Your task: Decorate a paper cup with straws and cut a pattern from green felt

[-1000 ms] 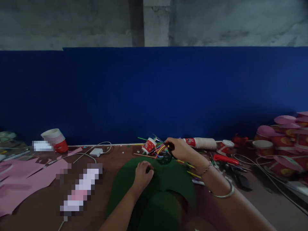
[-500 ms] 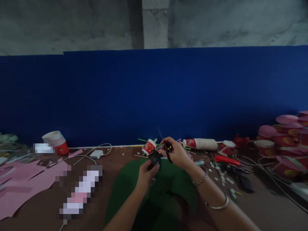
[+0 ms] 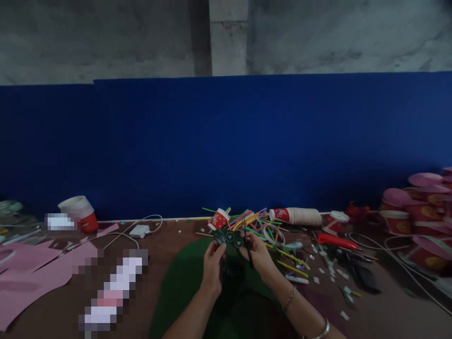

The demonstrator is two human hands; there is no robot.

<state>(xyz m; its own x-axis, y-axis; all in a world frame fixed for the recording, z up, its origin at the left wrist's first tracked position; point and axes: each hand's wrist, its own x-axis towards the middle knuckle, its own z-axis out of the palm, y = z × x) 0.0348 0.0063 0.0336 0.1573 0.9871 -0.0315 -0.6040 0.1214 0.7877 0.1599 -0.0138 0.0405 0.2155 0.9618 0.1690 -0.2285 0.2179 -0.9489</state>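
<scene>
My left hand [image 3: 213,263] pinches the left end of a small dark green piece [image 3: 230,238], which shows round outlines with heart shapes inside. What it is made of is hard to make out. In my right hand [image 3: 259,256] is a pair of dark scissors [image 3: 250,256], the thin blades pointing up and away. Fingers of that hand are close to the right edge of the dark piece; whether they touch it cannot be told. Beneath both hands lies a large green sheet [image 3: 183,278] with curved edges.
Behind the hands lie a pile of colourful strips [image 3: 250,219] and a red paper cup [image 3: 219,219]. A stack of cups [image 3: 296,216], a red-handled tool [image 3: 337,241] and paper scraps are to the right. Pink sheets [image 3: 38,268], a white adapter [image 3: 140,231] and cables lie left.
My right hand with the scissors has come lower and nearer. The dark piece has turned so its round heart outlines show, and more of the colourful strips are visible.
</scene>
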